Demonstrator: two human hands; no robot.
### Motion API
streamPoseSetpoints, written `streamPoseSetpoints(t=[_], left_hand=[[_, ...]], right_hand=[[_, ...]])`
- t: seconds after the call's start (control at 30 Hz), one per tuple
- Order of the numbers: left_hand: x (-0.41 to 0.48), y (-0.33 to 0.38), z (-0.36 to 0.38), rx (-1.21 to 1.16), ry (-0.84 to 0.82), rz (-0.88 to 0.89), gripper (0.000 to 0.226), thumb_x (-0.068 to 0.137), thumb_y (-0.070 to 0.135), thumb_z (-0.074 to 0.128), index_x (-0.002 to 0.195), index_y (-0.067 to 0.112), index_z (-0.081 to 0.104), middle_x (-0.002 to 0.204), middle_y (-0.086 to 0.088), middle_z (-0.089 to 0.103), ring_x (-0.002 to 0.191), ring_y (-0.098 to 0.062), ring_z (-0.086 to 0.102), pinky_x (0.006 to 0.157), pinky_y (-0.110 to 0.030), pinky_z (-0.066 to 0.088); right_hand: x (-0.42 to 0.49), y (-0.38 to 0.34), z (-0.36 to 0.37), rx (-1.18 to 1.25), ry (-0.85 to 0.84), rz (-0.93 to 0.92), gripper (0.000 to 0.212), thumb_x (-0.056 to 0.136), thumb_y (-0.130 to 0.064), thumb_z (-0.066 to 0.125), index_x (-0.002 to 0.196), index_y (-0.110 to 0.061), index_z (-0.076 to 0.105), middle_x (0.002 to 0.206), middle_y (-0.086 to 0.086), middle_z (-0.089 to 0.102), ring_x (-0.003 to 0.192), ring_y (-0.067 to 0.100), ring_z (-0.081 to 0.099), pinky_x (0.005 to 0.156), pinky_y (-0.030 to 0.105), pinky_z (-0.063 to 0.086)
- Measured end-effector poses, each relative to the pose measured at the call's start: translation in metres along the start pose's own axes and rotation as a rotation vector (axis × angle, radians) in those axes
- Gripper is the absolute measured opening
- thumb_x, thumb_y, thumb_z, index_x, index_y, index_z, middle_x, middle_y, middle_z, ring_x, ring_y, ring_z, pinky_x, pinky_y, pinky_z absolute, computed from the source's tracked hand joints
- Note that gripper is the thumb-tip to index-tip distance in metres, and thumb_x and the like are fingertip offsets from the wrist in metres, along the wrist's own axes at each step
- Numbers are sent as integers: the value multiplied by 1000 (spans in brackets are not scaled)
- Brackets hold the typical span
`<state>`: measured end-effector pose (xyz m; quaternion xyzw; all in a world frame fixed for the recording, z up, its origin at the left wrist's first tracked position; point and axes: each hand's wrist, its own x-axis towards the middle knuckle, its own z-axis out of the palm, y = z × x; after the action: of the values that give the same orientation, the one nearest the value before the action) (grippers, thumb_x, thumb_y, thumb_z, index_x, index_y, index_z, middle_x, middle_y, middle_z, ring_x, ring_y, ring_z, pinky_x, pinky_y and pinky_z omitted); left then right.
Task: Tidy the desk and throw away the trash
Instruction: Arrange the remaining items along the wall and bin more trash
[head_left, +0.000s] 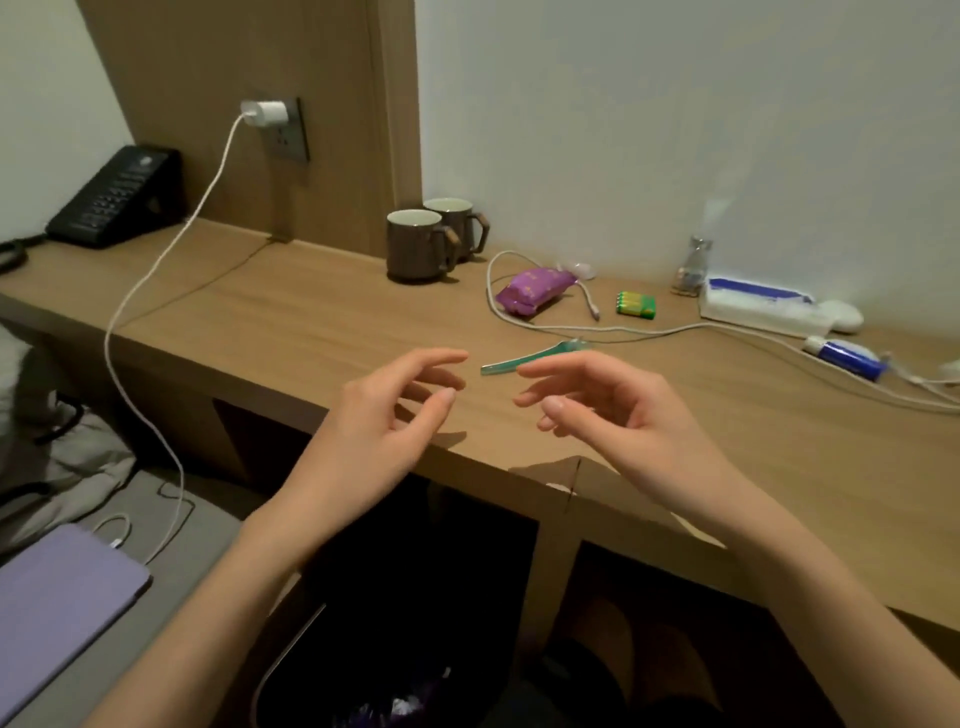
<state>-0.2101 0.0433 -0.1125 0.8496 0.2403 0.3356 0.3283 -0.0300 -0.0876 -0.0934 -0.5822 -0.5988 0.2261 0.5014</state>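
My left hand (387, 410) and my right hand (597, 402) hover over the front of the wooden desk (291, 317), palms facing each other, fingers loosely spread, holding nothing. A thin green plastic stick (524, 358) lies on the desk just beyond my right fingertips. Farther back lie a purple wrapped packet (532, 291), a green pack of batteries (636, 304) and a loose white cable (623, 327). Under the desk, a dark trash bin (363, 675) holds some wrappers.
Two brown mugs (434, 241) stand by the wall. A white tissue pack (758, 309), small glass bottle (691, 267), blue tube (847, 356) sit at right. A black phone (117, 197) and charger (265, 113) are at left, a purple tablet (57, 597) below.
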Motion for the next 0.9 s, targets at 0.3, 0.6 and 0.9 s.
streamPoseSetpoints(t=[0.3,0.6,0.9], left_hand=[[110,-11,68,24,19,-19,35,93,26,54,128,28,52,125,7,56,108,-5,53,79,-17,49],[194,-40,111,212,144,-145,61,86,40,60,141,24,38,141,-8,40,132,-25,29,107,-42,31],[224,-58,131,301,183,-259,61,83,46,61,138,28,40,138,-5,46,127,-30,35,104,-42,31]], right_hand=[[26,39,-90,-331,221,60,23,91,-17,59,111,-29,63,97,-15,69,89,3,64,80,28,56],[66,100,-140,-526,304,238,28,94,-19,55,121,-27,57,121,-8,58,100,5,56,75,16,49],[118,138,-150,-644,285,295,37,91,-20,60,128,-22,55,133,-2,54,122,13,47,101,28,38]])
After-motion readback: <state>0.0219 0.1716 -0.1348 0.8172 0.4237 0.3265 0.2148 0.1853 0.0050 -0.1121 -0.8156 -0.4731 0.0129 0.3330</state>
